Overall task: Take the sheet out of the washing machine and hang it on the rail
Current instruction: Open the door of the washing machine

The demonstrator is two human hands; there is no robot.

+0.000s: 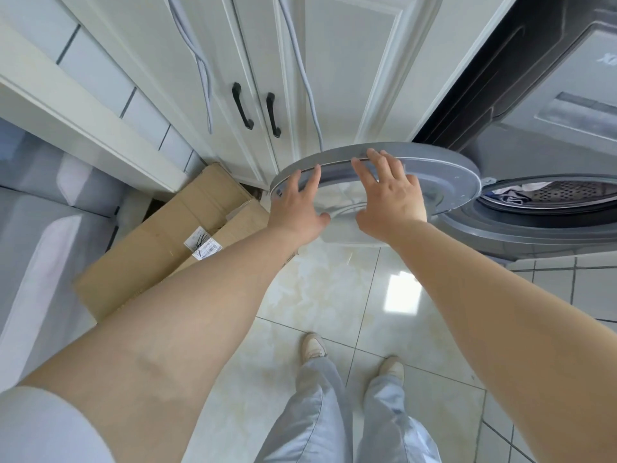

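Note:
The grey washing machine point(551, 121) stands at the right with its round door point(444, 175) swung wide open to the left. Inside the drum point(564, 192) lies crumpled laundry, white and blue, likely the sheet point(514, 193). My left hand point(295, 203) rests on the door's left rim with straight fingers over its edge. My right hand point(389, 192) lies flat on the door's inner face, fingers spread and reaching its top edge. No rail is in view.
White cabinet doors with black handles point(242, 106) stand right behind the open door, with grey cables point(203, 71) hanging over them. A flattened cardboard box point(173, 242) lies on the floor at the left. Glossy floor tiles point(334, 285) and my feet are below.

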